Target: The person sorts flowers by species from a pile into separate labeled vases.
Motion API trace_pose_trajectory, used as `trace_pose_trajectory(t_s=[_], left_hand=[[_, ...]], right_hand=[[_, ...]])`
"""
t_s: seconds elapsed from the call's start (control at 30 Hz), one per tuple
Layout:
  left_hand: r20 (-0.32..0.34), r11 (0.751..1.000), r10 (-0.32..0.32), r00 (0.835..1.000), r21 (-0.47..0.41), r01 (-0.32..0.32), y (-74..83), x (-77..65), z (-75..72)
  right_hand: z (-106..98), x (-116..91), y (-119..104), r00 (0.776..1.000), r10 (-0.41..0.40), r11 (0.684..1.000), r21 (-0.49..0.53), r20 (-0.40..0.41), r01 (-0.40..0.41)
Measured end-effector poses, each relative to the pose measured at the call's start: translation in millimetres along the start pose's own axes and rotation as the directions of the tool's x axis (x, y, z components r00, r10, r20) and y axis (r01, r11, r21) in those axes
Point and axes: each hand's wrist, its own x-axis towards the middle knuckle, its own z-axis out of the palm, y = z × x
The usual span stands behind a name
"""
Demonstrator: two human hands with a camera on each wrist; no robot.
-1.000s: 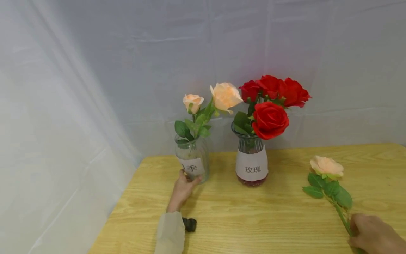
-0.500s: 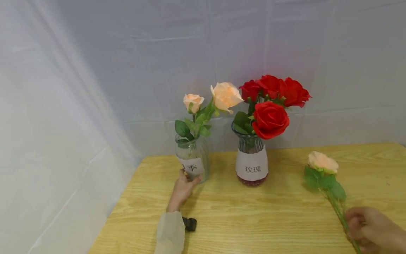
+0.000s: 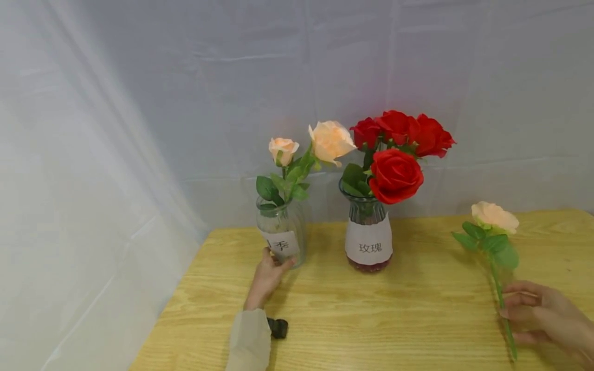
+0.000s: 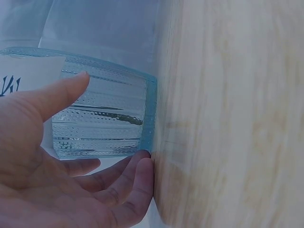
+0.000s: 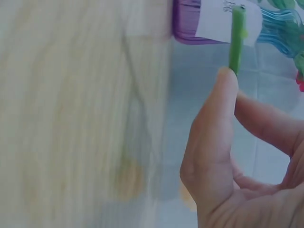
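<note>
My left hand (image 3: 266, 278) holds the lower part of a clear ribbed glass vase (image 3: 278, 219), thumb in front and fingers round its base. A white paper label (image 3: 282, 243) is stuck on this vase, and two peach roses (image 3: 331, 141) stand in it. In the left wrist view, the fingertips (image 4: 143, 171) are right at the glass's bottom edge. On the right, my right hand (image 3: 543, 314) pinches the green stem (image 3: 501, 304) of a single peach rose (image 3: 495, 216), bloom pointing up and away. The stem's cut end (image 5: 239, 9) juts past the thumb in the right wrist view.
Between the hands stands a second glass vase (image 3: 369, 267), purple-red at its base and labelled in white. Several red roses (image 3: 396, 175) fill it. Behind the wooden table (image 3: 380, 314) hangs a pale sheet (image 3: 232, 103). A black strap piece (image 3: 277, 327) shows at my left wrist.
My right hand has moved up and forward over the table, raising the peach rose, whose stem now stands steeper. The left hand and both vases have kept their places.
</note>
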Motion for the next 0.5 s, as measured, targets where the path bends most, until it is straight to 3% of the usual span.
trace_pose_trajectory(t_s=[0.13,0.23,0.37,0.5], left_hand=[[-0.01,1.0,0.001,1.0,0.002,-0.001,-0.7,0.5,0.2],[-0.014,1.0,0.007,1.0,0.01,-0.007,-1.0,0.4,0.4],[-0.013,1.0,0.009,1.0,0.018,-0.009,-1.2,0.0,-0.2],[-0.016,1.0,0.009,1.0,0.018,-0.009,-1.3,-0.1,-0.2]], right_hand=[[-0.6,2.4,-3.7,0.999,-0.035,0.999,0.042,-0.005,0.035],[1.3,6.1,-7.8,0.998,0.02,0.993,0.116,-0.055,-0.014],[3.0,11.4,-11.7,0.991,0.082,0.958,0.283,-0.106,-0.049],[7.0,14.5,-13.7,0.988,0.05,0.916,0.401,-0.146,0.013]])
